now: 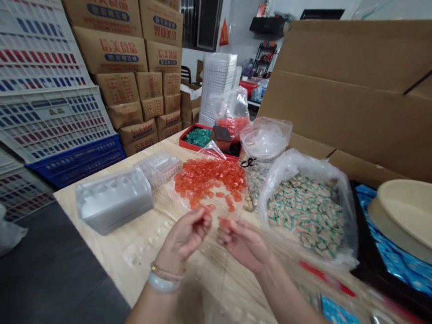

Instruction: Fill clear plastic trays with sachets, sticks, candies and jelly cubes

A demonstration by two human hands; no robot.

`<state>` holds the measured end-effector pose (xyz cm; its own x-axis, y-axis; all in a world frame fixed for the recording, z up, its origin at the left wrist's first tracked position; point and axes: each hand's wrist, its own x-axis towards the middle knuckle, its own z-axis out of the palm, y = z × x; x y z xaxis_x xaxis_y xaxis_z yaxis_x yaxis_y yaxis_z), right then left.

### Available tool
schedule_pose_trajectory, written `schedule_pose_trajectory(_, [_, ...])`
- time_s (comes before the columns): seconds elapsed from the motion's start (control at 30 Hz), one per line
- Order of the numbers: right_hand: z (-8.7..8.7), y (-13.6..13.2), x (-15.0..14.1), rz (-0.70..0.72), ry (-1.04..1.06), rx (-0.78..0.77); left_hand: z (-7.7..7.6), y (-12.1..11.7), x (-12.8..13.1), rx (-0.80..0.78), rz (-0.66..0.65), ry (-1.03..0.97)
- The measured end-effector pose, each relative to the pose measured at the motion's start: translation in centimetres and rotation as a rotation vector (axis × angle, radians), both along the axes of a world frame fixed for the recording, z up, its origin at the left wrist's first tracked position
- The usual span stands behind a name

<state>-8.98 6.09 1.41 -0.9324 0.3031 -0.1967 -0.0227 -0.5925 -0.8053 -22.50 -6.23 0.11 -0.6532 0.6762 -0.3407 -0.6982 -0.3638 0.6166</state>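
Where both hands [187,233] [246,245] pinch, red pieces [209,209] [225,223] blur.

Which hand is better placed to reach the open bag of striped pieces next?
Probably the right hand: it is nearer the bag, while the left hand is farther across. Each pinches a red piece, so its fingers may need freeing first.

Pretty open on the near left of the wood table [115,261], though a flat clear tray [147,243] lies there. Farther back, the stacked clear trays [115,198] kinda wall off that left side. Straight ahead you hit the orange pile [210,177], with the red box [190,145] behind it. Right side's blocked by the big open bag [305,209], then the cream tub [421,219]. Above the pile, the air's clear.
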Motion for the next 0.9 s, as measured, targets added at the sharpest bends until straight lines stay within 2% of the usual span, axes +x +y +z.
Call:
schedule_pose_trajectory(0.07, [0.3,0.3,1.5,-0.077,0.037,0.033,-0.1,-2.1,-0.9,0.058,0.205,-0.085])
schedule_pose_trajectory(0.1, [0.3,0.4,2.1,-0.097,0.039,0.047,-0.2,-3.0,-0.9,0.072,0.255,-0.109])
schedule_pose_trajectory(0.13, [0.2,0.4,2.5,-0.092,0.025,0.054,-0.4,-3.5,-0.5,0.059,0.207,-0.119])
schedule_pose_trajectory(0.23, [-0.5,-0.6,2.3,0.018,-0.048,0.074,-1.3,-3.1,2.8,-0.030,-0.140,-0.151])
schedule_pose_trajectory(0.3, [-1.2,-1.5,1.6,0.074,-0.090,0.145,-2.0,-1.9,5.5,-0.051,-0.223,-0.164])
schedule_pose_trajectory(0.4, [-2.1,-2.6,1.1,0.016,-0.194,0.325,-2.4,-0.9,7.8,-0.055,-0.199,-0.106])
schedule_pose_trajectory(0.53, [-3.3,-3.2,1.7,-0.082,-0.336,0.480,-2.1,-2.0,8.4,-0.102,-0.203,-0.069])
schedule_pose_trajectory(0.7, [-4.7,-4.0,3.3,-0.031,-0.308,0.680,-2.7,-3.9,9.5,-0.129,-0.298,-0.173])
schedule_pose_trajectory(0.9, [-4.1,-4.2,3.4,0.220,-0.111,0.881,-3.2,-5.0,9.2,-0.142,-0.303,-0.170])
